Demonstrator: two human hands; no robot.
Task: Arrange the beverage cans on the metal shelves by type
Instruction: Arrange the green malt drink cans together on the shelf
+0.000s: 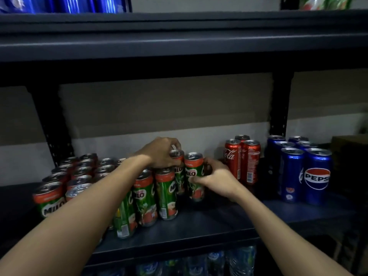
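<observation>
Two Milo cans are in hand mid-shelf, towards the back: the left hand (159, 151) has its fingers curled over the top of one Milo can (177, 164), and the right hand (214, 176) has its fingers wrapped round the side of the neighbouring Milo can (194, 174). The step looks like closing up the Milo group (83, 182) filling the left half of the shelf (209, 226). Next, both likely need sliding flush against that block. Towards the right end stand Coca-Cola cans (242, 160), then Pepsi cans (304, 168).
</observation>
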